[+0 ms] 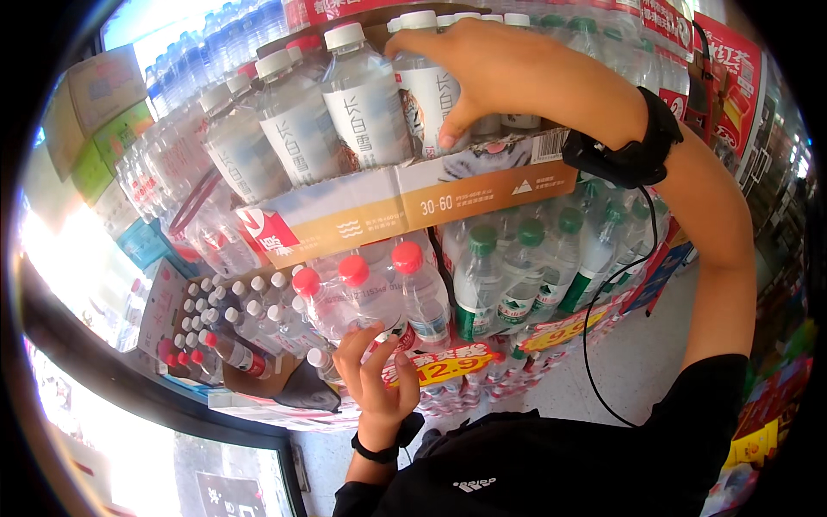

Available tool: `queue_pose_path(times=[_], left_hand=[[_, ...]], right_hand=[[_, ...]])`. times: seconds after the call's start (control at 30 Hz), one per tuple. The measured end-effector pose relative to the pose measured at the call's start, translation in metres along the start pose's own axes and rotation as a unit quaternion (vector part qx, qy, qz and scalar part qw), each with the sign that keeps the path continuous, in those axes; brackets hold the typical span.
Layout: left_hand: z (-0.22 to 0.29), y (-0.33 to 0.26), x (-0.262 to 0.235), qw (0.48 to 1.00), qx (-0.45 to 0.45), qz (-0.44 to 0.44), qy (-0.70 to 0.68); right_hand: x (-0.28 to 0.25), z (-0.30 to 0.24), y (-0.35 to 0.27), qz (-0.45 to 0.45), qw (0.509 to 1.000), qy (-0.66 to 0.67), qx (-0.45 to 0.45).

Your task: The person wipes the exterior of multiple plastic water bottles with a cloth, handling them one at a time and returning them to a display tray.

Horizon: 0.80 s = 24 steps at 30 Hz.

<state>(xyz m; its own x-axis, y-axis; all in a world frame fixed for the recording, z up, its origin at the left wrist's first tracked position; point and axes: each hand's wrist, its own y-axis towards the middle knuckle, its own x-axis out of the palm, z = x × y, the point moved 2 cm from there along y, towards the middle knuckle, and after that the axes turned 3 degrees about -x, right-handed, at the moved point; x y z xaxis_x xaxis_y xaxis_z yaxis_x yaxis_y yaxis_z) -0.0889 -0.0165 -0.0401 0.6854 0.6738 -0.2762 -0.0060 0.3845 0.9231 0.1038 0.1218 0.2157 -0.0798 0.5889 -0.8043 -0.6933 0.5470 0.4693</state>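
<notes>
My right hand (461, 73) reaches across from the right and wraps round a white-capped water bottle (429, 95) with a white label. The thumb lies on the bottle's front and the fingers go behind its shoulder. The bottle stands in a row of similar bottles (366, 112) in a low orange-and-white cardboard tray (332, 222). My left hand (375, 375) is raised below, fingers apart and slightly bent, holding nothing. Its fingertips are at plastic-wrapped red-capped bottles (422, 293); whether they touch is unclear. Each wrist wears a black band, the right one with a cable (656, 228).
Green-capped bottles (525, 276) stand below the tray at right, above a yellow-and-red price sign (444, 366). An open box of small dark bottles (233, 323) sits at left. Blue-capped bottles (194, 60) stand at the far left, and grey floor (551, 388) shows below.
</notes>
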Motion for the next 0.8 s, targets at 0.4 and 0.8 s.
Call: queue_pose_path(times=[0.4, 0.8], left_hand=[[-0.001, -0.009, -0.002, 0.998, -0.036, -0.038, -0.039], [0.057, -0.104, 0.050, 0.709, -0.406, -0.339, -0.466]], right_hand=[[-0.024, -0.079, -0.171, 0.216, 0.965, 0.079, -0.124], [0.144, -0.175, -0.216, 0.006, 0.779, 0.607, -0.157]])
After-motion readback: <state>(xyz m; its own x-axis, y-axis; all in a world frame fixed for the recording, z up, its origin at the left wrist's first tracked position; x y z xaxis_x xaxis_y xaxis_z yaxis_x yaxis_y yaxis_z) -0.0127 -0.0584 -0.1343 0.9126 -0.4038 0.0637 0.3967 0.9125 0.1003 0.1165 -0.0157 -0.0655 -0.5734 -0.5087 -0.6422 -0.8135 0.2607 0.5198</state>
